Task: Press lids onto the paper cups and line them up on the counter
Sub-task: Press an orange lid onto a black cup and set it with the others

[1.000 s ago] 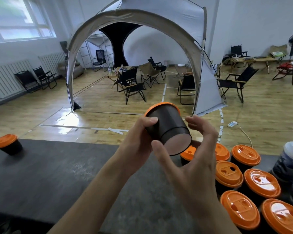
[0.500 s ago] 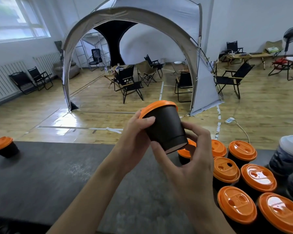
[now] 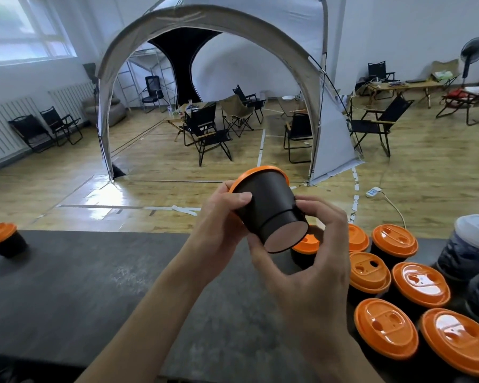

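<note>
A black paper cup (image 3: 268,208) with an orange lid on it is held in the air above the dark counter (image 3: 94,294), tilted so its base faces me. My left hand (image 3: 219,225) grips its side near the lid rim, thumb on the wall. My right hand (image 3: 310,261) holds it from the right, fingers curled round the lower wall. Another lidded black cup (image 3: 3,240) stands alone at the counter's far left. Several orange-lidded cups (image 3: 418,280) are clustered at the right.
Two dark patterned cups with white lids (image 3: 470,244) stand at the far right edge. Beyond the counter lies a wooden floor with a grey tent and folding chairs.
The held cup has tilted back so its pale base shows again; half a second ago it stood more upright. Both hands have kept their hold on it.
</note>
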Motion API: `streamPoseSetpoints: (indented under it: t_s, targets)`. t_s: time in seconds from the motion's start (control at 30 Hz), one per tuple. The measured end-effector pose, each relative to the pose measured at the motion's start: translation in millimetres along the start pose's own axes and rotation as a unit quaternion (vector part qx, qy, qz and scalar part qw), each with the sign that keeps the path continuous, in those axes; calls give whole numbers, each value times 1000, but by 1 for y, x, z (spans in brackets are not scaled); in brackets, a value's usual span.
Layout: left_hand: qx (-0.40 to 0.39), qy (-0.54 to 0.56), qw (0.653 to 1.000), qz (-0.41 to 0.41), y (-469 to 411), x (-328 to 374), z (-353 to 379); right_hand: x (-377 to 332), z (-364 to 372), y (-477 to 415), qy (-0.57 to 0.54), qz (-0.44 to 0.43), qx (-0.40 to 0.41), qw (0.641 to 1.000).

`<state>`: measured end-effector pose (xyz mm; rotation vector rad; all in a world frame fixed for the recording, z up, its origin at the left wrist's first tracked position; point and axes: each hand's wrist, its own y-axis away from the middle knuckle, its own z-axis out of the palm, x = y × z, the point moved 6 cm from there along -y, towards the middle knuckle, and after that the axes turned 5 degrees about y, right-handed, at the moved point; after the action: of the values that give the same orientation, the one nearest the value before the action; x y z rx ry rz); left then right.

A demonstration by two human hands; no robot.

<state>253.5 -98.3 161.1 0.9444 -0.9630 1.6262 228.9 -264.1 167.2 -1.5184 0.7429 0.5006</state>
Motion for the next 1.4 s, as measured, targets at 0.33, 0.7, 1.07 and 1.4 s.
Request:
streamPoseSetpoints:
  t_s: [0.33,0.7,1.07,1.4]
  targets:
    - [-7,49,998,-36,14,-27,9,11,8,4,-3,5,7,1000]
    - [81,250,960,-93,52,-116,-50,37,42,41,70,38,-231,970]
    - [47,158,971,-171,61,-144,-50,93,14,93,-3,106,-124,987]
    - [-29,-444,891,93,25,-186,-13,176,-13,166,33,342,-96,934]
